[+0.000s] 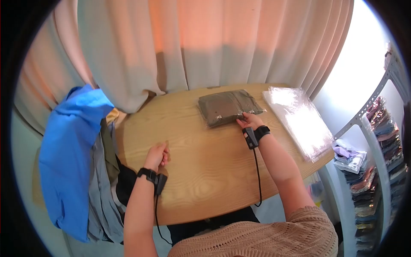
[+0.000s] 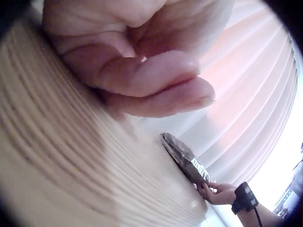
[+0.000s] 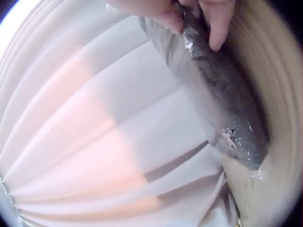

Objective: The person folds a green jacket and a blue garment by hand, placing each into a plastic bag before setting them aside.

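A dark grey-brown folded garment in a clear plastic zip bag lies toward the back of the wooden table. At its near right edge my right hand pinches the bag between thumb and fingers. The right wrist view shows this grip on the dark bundle, with a small zip slider at the bag's far end. My left hand rests on the table at the left, its fingers loosely curled and holding nothing. The left wrist view has those fingers close to the wood.
A stack of clear plastic bags lies on the table's right side. Blue cloth and grey clothes hang over the left edge. Behind stands a pale curtain. On the right, a metal rack holds several packed garments.
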Tool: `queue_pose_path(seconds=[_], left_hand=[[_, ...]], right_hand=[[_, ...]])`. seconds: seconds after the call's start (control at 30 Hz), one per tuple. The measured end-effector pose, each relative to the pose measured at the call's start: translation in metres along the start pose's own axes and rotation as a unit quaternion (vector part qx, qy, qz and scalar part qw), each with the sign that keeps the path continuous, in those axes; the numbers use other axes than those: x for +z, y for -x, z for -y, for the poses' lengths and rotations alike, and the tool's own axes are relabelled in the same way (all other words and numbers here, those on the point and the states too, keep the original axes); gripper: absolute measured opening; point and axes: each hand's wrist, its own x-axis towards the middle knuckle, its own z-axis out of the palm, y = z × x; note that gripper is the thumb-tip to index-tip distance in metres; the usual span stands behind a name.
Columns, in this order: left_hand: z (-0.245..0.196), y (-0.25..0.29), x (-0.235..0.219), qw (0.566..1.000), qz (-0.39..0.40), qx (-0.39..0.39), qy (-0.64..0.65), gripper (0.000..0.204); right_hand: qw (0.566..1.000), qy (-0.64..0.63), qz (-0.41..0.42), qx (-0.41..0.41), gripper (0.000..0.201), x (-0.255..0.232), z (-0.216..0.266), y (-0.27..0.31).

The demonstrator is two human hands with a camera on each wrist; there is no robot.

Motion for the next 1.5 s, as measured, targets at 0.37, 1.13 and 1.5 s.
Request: queue_pose_path(seconds=[0.37, 1.13, 1.5], left_hand=[[-0.016, 0.010, 0.007, 0.998, -0.021, -0.044, -0.028, 0.035], [-0.038, 0.067, 0.004, 0.975, -0.104, 0.107, 0.163, 0.017], [0.002, 0.291, -0.120, 0.724, -0.341, 0.377, 0.466, 0.035]], right_hand=[[0.998, -0.046, 0.043, -0.026, 0.024, -0.009, 0.052, -0.123], [0.982, -0.094, 0.122, -0.109, 0.050, -0.026, -0.070, 0.035], [0.983, -0.075, 0.157, -0.055, 0.043, -0.046, -0.063, 0.004]])
